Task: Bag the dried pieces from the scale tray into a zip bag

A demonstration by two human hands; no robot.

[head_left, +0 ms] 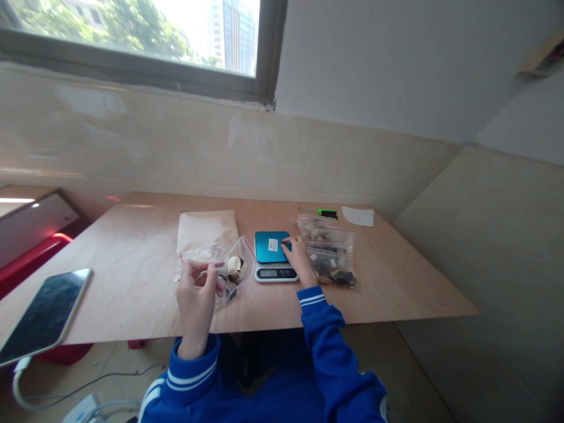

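Observation:
My left hand (196, 288) is closed on the edge of a clear zip bag (247, 249), which stands open and tilted left of the scale. Inside lie pale and brown dried pieces (237, 267), too small to name. Over the blue plate of a digital kitchen scale (261, 249), my right hand (300, 259) pinches a small dark brown piece (284, 242) between thumb and fingertips. Whether that piece touches the plate I cannot tell. A white label (273, 245) sits on the plate, and the scale's display (267, 274) is unreadable.
Several zip bags of dried pieces (330, 264) lie right of the scale. Behind them are a green-and-black screwdriver (326, 212) and white paper (358, 216). A brown paper sheet or envelope (207, 226) lies back left. A cabled phone (46, 311) is at the left edge.

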